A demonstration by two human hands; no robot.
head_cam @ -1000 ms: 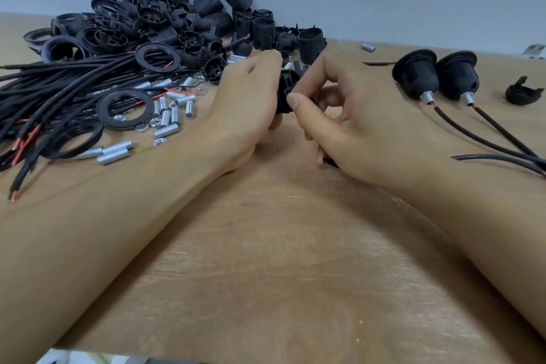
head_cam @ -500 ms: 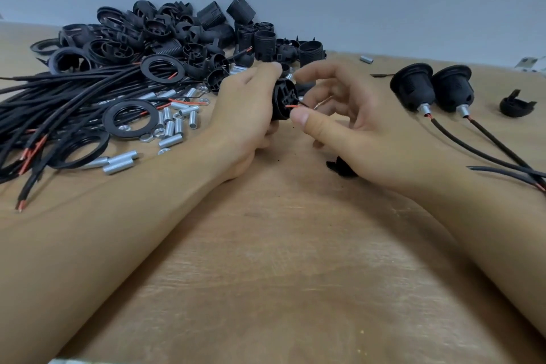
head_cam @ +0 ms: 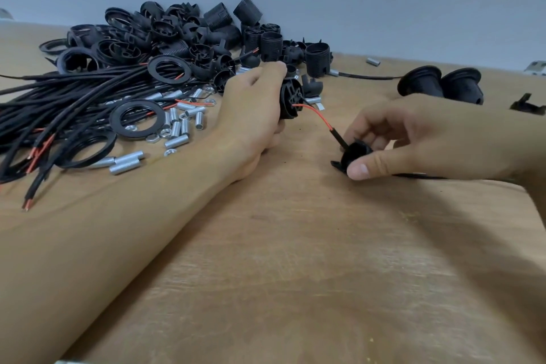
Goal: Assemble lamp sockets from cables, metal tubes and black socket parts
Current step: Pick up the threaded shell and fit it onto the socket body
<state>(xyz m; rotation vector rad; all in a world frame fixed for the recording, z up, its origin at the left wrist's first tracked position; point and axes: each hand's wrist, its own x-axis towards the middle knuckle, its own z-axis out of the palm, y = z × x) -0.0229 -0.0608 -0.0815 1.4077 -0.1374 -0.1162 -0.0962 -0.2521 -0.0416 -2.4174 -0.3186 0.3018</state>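
Right hand (head_cam: 425,139) dropped to grip cap (head_cam: 354,154), below left-held socket (head_cam: 291,100).

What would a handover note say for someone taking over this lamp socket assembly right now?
Left hand grips a black socket insert, red wire running into its face.
Right hand pinches a small black cap on the table; the cable passes through it.
Done: two finished sockets lie at far right.
Stock: cable bundle, metal tubes and the pile of black parts, all on the left.
Left: probably close the cap onto the insert, then carry on through the stock.
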